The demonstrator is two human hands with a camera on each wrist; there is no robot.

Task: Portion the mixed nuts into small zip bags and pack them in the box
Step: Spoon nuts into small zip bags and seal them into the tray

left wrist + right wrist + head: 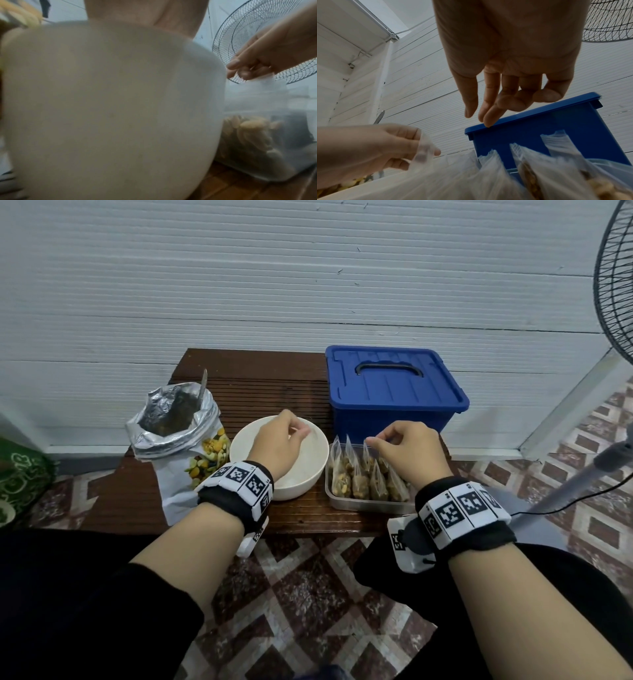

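From the head view, the left hand (279, 440) is hovering over the white bowl (310, 474) with its fingers curled, pinching what looks like a thin clear bag. The right hand (407, 453) is hanging over the clear tray (359, 503) of filled zip bags (363, 477), fingers bent down toward a bag top; whether it is gripping one, this view is not telling. The blue box (394, 392) is sitting behind the tray with its lid closed. The foil nut pouch (178, 436) is standing open left of the bowl, all on the brown table (137, 494).

In the left wrist view, the bowl's wall (111, 108) is filling the picture, blurred, with the tray (257, 142) beside it and the right hand (267, 54) above.

In the right wrist view, the right hand (513, 83) is hanging loosely, fingers relaxed and holding nothing, just above the upright zip bags (530, 162). The left hand (385, 147) is pinching an empty clear bag (424, 148).
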